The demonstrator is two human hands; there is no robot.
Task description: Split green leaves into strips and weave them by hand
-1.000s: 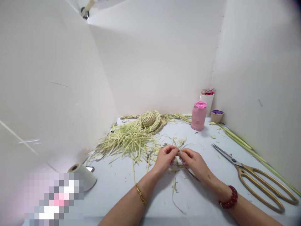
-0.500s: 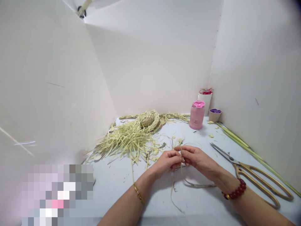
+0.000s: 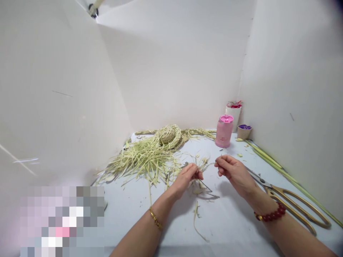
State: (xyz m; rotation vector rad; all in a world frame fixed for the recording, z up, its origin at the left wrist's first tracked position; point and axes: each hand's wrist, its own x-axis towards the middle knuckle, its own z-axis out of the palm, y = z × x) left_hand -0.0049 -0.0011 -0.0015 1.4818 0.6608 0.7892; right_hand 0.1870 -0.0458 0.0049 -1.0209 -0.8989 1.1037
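My left hand [image 3: 188, 177] is closed near the middle of the table, its fingers pinched around thin straw pieces [image 3: 205, 185] that stick out toward the right. To its right and a little higher, my right hand [image 3: 229, 172] is closed too, thumb and fingertips together; a thin strand seems to run from them toward the left hand, but what they grip is too small to name. Beyond the left hand lies a heap of pale green straw [image 3: 146, 157], with a woven straw coil [image 3: 169, 135] behind it. A loose strip [image 3: 197, 223] lies below the hands.
Gold-handled scissors [image 3: 294, 203] lie at the right, partly behind my right wrist. Long green stalks [image 3: 284, 172] run along the right wall. A pink bottle [image 3: 224, 132], a white cup [image 3: 235, 114] and a small brown cup [image 3: 244, 133] stand at the back right.
My hands, together before, have moved apart; the right one shifted right and slightly up. The curved strand below my right hand no longer shows there.
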